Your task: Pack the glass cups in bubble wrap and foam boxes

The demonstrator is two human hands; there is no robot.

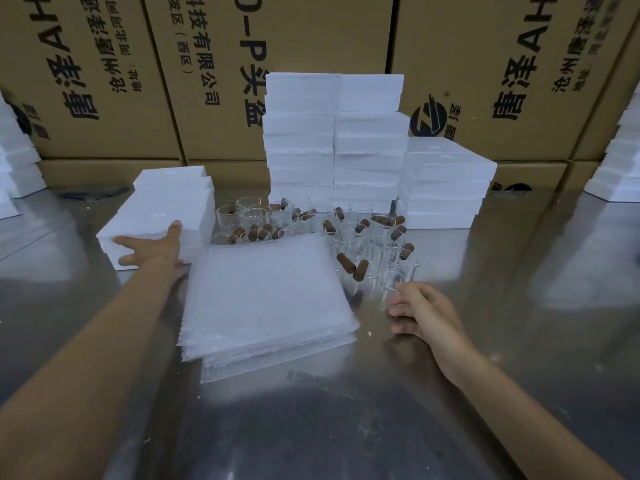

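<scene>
Steel table (519, 306) bears bubble wrap (266, 306); cardboard cartons (104, 81) behind.

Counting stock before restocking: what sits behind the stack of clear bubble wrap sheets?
Behind the stack of clear bubble wrap sheets stand clear glass cups with brown handles, then stacked white foam boxes. The sheets hide the nearest cups' bases, so no full count is possible.
</scene>
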